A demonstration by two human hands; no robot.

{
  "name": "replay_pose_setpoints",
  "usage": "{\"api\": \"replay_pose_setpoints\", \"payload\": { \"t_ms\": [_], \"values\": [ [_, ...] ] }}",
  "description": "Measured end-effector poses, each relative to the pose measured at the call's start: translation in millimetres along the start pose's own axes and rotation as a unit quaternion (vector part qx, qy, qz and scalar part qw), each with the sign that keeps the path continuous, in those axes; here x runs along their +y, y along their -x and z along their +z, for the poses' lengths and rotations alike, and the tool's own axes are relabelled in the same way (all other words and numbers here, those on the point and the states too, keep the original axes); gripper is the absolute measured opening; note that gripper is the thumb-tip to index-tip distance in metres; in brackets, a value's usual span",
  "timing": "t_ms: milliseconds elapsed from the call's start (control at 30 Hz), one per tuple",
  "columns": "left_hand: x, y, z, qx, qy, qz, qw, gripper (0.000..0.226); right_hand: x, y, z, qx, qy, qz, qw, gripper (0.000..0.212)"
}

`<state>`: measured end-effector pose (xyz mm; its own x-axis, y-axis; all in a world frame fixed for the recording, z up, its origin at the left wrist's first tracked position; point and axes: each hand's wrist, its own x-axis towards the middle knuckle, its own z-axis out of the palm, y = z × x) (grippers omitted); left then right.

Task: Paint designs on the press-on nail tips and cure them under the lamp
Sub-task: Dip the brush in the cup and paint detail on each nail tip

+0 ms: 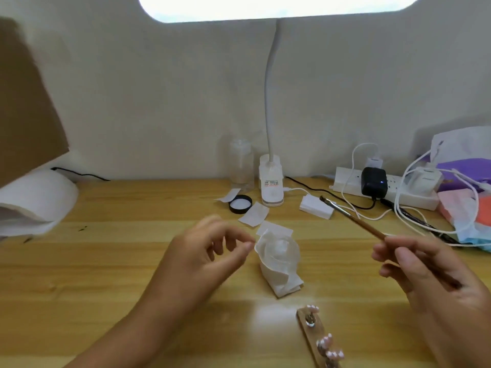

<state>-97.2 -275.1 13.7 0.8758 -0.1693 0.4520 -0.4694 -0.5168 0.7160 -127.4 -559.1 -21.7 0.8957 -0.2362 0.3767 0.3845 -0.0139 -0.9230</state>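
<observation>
Wooden desk (106, 261), white wall. Right hand (430, 274) gripping brush (353, 219). Left hand (207, 256) curling beside tissue (279, 264), blurred, so grip unclear. Pink tips (325, 341) sitting on holder (305, 333). Cure lamp (34, 200) standing well apart. Painting likely ongoing, curing pending.

Mid-frame, a tissue (279, 264) lies on the table (106, 261); the nail holder (313, 333) sits below it, the desk lamp base (271, 181) above, the power strip (348, 181) right of that, the curing lamp (34, 200) far left.
</observation>
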Motion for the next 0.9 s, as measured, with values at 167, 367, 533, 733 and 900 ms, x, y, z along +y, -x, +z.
{"api": "replay_pose_setpoints", "payload": {
  "t_ms": [167, 367, 533, 733, 900],
  "values": [
    [-25.8, -47.3, -13.3, -0.011, -0.052, -0.055, 0.997, 0.013, 0.4, -5.7, -1.9, 0.012, -0.037, 0.02, 0.999, 0.03],
    [-59.1, -87.6, 0.5, -0.041, -0.221, -0.01, 0.974, 0.017, 1.1, -6.0, -2.3, -0.055, 0.008, 0.038, 0.998, 0.052],
    [-99.1, -101.5, -2.5, -0.074, -0.289, -0.075, 0.952, 0.046, 4.4, -10.6, -0.2, -0.074, -0.011, 0.076, 0.994, 0.05],
    [-119.5, -103.7, -4.3, 0.01, -0.2, -0.107, 0.974, 0.013, 8.3, -12.9, 6.8, -0.049, -0.008, 0.091, 0.995, 0.047],
    [-115.6, -110.4, -13.8, -0.024, -0.182, -0.085, 0.979, 0.025, -4.4, -14.0, 16.7, -0.044, -0.032, 0.11, 0.992, 0.062]
  ]
}}
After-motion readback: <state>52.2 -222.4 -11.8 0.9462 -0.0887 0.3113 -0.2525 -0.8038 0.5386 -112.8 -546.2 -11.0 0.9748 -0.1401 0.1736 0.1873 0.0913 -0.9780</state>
